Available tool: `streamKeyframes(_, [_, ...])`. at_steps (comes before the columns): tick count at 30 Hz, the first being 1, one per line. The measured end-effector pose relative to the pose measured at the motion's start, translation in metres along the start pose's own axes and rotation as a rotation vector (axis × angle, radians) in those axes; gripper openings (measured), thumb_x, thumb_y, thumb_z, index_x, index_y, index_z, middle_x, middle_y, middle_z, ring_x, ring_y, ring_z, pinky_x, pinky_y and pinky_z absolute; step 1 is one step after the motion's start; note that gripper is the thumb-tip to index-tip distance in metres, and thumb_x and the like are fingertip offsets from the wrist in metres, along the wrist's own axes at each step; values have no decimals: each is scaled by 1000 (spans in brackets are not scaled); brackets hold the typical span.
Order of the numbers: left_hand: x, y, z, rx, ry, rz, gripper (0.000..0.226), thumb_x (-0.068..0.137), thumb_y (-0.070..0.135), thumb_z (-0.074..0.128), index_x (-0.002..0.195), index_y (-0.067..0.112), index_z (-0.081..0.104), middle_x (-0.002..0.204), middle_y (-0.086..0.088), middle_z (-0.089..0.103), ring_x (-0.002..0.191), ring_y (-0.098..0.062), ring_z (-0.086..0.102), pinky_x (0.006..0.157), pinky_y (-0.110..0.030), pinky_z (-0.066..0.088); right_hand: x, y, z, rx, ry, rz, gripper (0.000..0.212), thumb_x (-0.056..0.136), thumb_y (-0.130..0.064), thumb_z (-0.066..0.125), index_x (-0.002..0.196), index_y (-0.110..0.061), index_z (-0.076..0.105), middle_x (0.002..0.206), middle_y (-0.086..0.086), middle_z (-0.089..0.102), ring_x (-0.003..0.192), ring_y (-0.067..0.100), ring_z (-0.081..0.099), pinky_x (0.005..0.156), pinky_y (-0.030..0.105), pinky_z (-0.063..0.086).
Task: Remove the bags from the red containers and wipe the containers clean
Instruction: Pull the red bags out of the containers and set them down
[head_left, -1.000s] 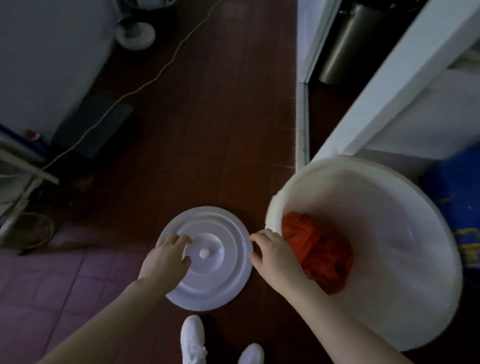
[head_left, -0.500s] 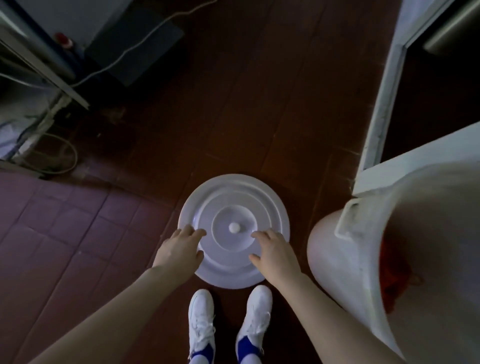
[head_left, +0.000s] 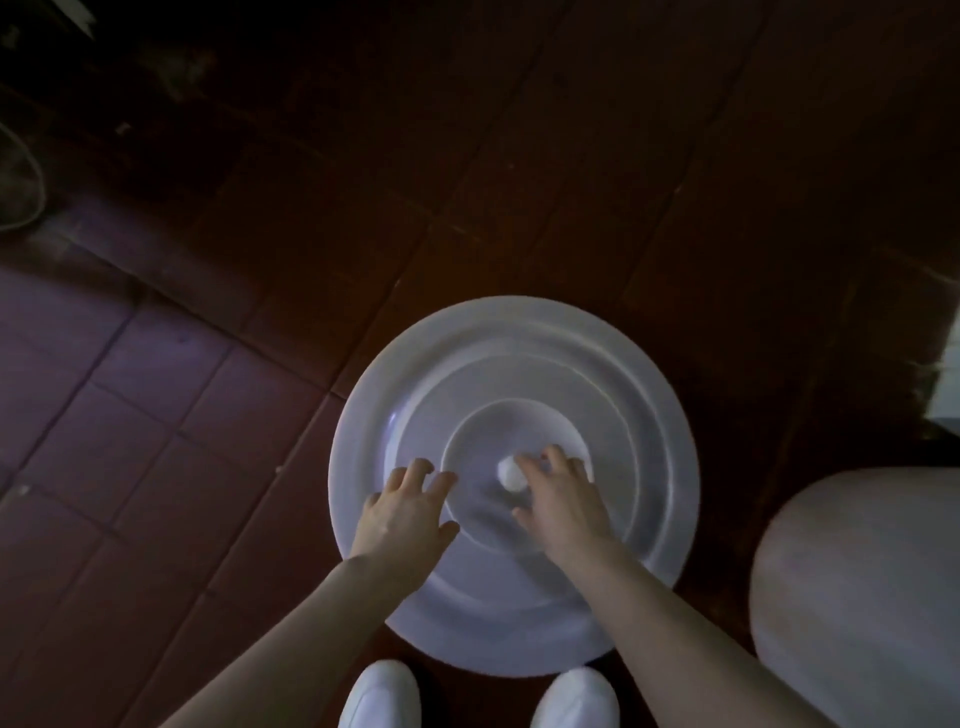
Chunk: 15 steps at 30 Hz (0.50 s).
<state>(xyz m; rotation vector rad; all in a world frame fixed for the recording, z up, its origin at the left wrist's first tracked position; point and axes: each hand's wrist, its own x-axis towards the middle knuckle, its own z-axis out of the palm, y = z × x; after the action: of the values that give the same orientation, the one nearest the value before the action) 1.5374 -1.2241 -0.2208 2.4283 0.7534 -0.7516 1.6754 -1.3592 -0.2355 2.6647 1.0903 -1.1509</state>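
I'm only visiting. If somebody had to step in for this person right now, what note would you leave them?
Left hand: open, fingers spread over the lid.
Right hand: fingertips at the knob of the lid; whether it grips is unclear.
The lid lies flat on the floor in front of the shoes. The white bucket stands to the right, its inside out of view.
Done: the lid is off the bucket.
Left: take out the bags and wipe. No bag or cloth in view.

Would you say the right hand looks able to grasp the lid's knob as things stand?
Probably yes: the right hand sits just beside the knob, with nothing on the lid between them.
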Motion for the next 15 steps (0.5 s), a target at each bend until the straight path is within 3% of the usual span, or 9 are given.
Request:
streamKeyframes(6, [25,-36,40,7,38,9,56,92,42,59,143,34,36,151,6,18,137,-17,25,101,-37,44,45,-7,52,-69,104,-51,24,96,-20,47,120,-21,52,127,6,47,117,28,44,95,38,39])
streamKeyframes(11, [12,-43,35,37,45,35,53,91,41,60,139,31,40,149,5,22,135,-18,29,101,-38,44,40,-11,49,-15,166,-17,20,97,-14,45,112,-18,58,119,7,52,112,28,46,92,36,37])
streamKeyframes(15, [-14,-31,3,25,147,8,51,90,36,63,137,29,44,145,2,30,132,-21,33,98,-40,45,14,-27,13,35,204,-67,20,96,-13,48,107,-13,64,110,12,57,105,33,52,91,41,39])
